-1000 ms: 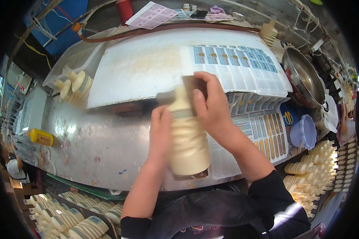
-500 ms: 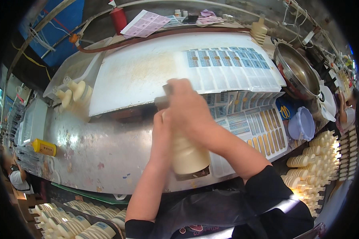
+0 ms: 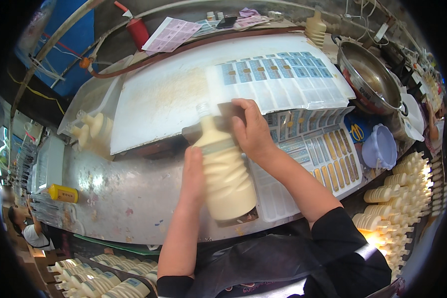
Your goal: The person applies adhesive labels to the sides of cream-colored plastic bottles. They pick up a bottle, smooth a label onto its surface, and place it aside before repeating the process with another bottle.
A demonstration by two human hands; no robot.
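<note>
The cream bottle (image 3: 224, 171) lies near the middle of the steel table (image 3: 114, 198) — left hand (image 3: 192, 174) clamped on its side, right hand (image 3: 252, 130) pressing by its neck, over the label sheets (image 3: 308, 149).

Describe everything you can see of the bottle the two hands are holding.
The cream bottle is a tall plastic one with a ribbed, wavy body, filled with pale creamy liquid. Its narrow neck ends in a clear, capless mouth pointing away from the person. It lies tilted over the steel table. The left hand steadies its side; the right hand presses near its shoulder. Its base rests over a brown block.
</note>
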